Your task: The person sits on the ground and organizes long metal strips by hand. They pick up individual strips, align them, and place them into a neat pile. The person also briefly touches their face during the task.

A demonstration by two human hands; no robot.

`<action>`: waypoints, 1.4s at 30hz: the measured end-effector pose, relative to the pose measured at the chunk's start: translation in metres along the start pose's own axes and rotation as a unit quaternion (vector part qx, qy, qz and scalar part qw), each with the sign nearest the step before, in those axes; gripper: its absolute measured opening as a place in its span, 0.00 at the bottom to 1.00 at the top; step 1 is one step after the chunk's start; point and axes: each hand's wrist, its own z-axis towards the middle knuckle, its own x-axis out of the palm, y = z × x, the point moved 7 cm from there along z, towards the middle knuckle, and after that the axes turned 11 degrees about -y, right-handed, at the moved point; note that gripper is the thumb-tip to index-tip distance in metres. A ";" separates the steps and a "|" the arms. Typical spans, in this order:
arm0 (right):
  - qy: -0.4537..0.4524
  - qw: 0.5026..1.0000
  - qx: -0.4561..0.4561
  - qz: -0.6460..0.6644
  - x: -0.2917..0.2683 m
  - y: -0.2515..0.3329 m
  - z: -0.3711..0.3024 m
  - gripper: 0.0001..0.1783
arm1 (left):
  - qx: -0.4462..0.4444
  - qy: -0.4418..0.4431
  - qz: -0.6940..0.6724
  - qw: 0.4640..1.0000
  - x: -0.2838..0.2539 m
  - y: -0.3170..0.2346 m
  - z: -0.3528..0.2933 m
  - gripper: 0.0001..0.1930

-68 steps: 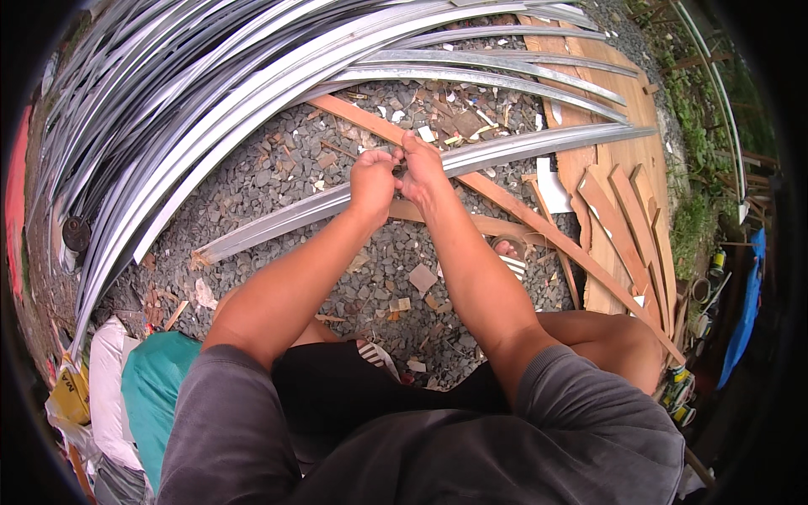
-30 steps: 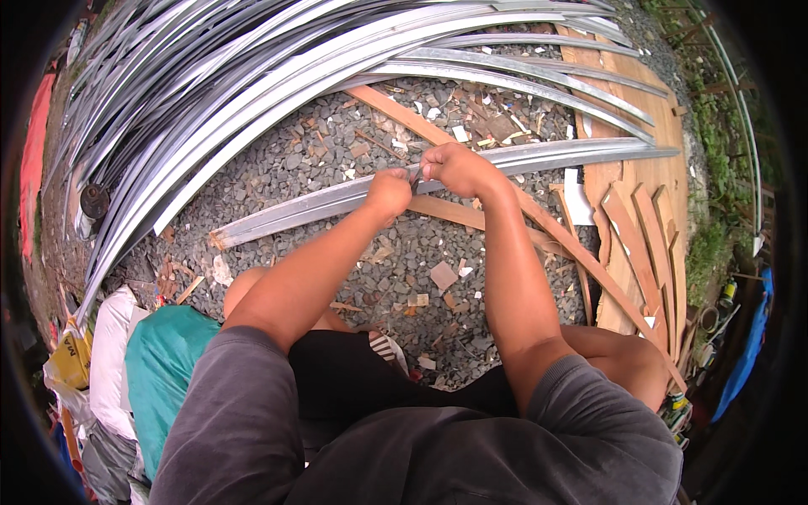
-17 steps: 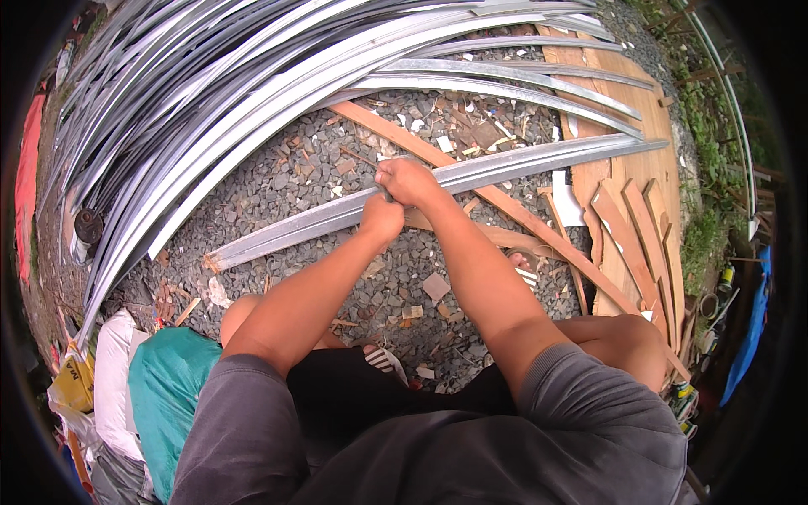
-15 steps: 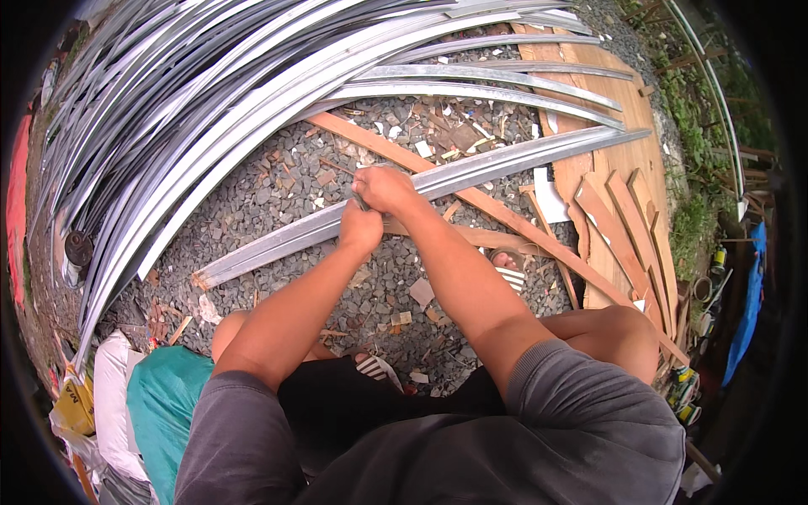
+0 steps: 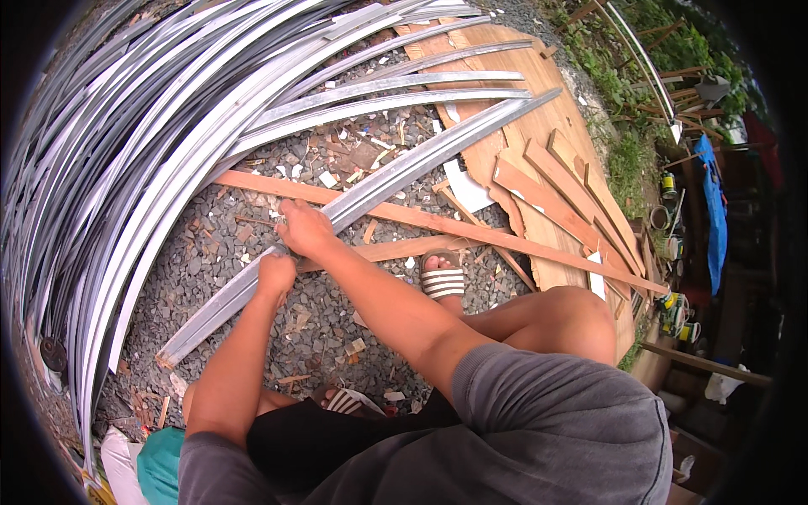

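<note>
A long, grooved galvanized metal channel (image 5: 402,178) lies slantwise in front of me, from the gravel at near left to the boards at far right. My left hand (image 5: 277,276) is closed in a fist at its near edge. A small grey bit shows by the thumb, but I cannot make out what the fist holds. Just farther along, my right hand (image 5: 305,229) lies across the channel with its fingers curled over the far edge; its thumb is hidden. Beneath the channel, a reddish wooden strip (image 5: 471,229) crosses it.
A big heap of long metal channels (image 5: 168,160) fills the left and far side. A plywood sheet (image 5: 497,71) with loose wooden slats (image 5: 547,202) lies at right. Gravel (image 5: 244,202) with scraps covers the ground. My sandalled foot (image 5: 442,278) is near the wooden strips.
The view has turned to the right, so the scene sits farther left. My hands have come slightly apart, and the right one's fingers have spread over the channel.
</note>
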 end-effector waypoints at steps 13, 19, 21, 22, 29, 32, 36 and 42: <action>0.356 0.827 0.353 0.254 0.029 -0.045 -0.047 0.27 | 0.021 -0.039 -0.122 0.992 -0.004 -0.031 -0.028 0.07; 0.343 0.863 0.303 0.215 0.019 -0.044 -0.025 0.15 | 0.036 -0.021 -0.109 0.993 -0.003 -0.028 -0.024 0.05; 0.287 0.872 0.324 0.229 0.015 -0.045 -0.018 0.13 | 0.051 -0.018 -0.089 0.995 -0.001 -0.027 -0.022 0.05; 0.252 0.867 0.338 0.264 0.014 -0.044 -0.014 0.12 | 0.052 -0.009 -0.074 0.996 0.001 -0.025 -0.020 0.04; 0.197 0.689 0.472 0.513 0.023 -0.043 -0.012 0.15 | 0.113 -0.125 -0.054 0.984 -0.003 -0.021 -0.017 0.07; 0.177 0.643 0.519 0.535 0.029 -0.051 -0.006 0.18 | 0.114 -0.124 0.003 0.986 -0.002 -0.013 -0.018 0.08; 0.089 0.668 0.537 0.507 0.030 -0.066 0.013 0.19 | 0.145 -0.077 0.042 0.986 0.011 -0.008 -0.021 0.08; 0.015 0.811 0.453 0.370 0.043 -0.039 0.040 0.17 | 0.202 -0.108 0.241 0.943 0.029 -0.018 -0.030 0.09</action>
